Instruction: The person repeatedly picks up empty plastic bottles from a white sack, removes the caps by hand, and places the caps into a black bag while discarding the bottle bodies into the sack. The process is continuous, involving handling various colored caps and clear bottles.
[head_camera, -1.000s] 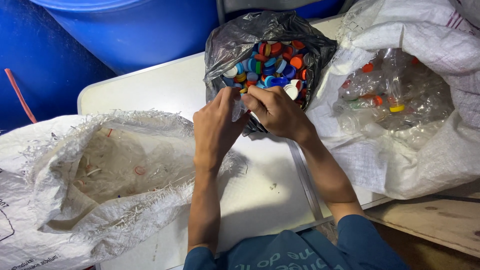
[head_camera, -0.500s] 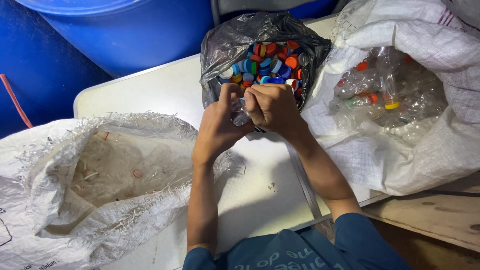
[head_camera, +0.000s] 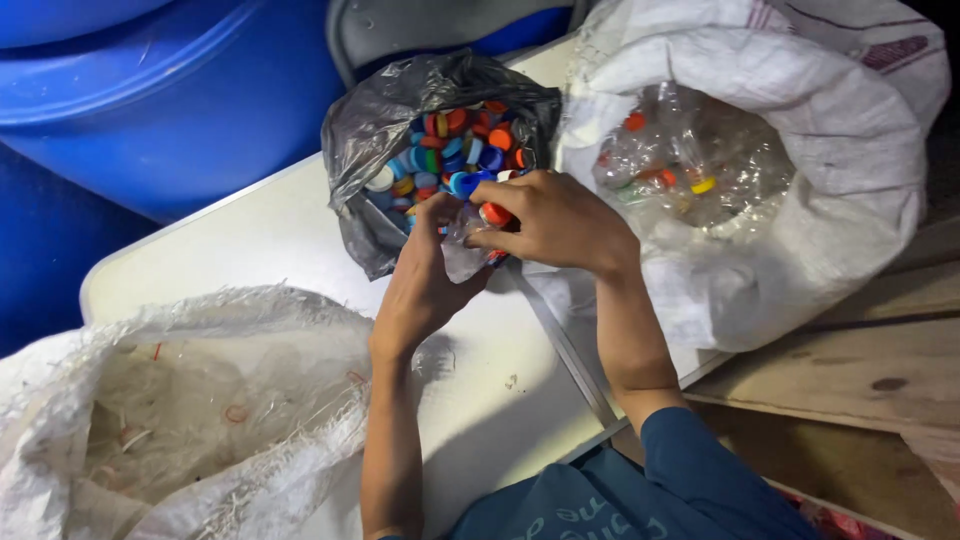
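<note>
We see a clear plastic bottle (head_camera: 462, 245) with its orange cap (head_camera: 495, 213), gripped by both hands over the black bag of caps (head_camera: 400, 110) at twelve o'clock. The right hand (head_camera: 555, 222) now pinches the cap; the left hand (head_camera: 425, 275) stays wrapped around the bottle.

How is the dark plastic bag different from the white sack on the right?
The dark plastic bag is thin, glossy and smaller; the white sack is woven and much larger. The bag holds loose coloured caps; the sack holds clear plastic bottles. Both stand open on the white table.
</note>
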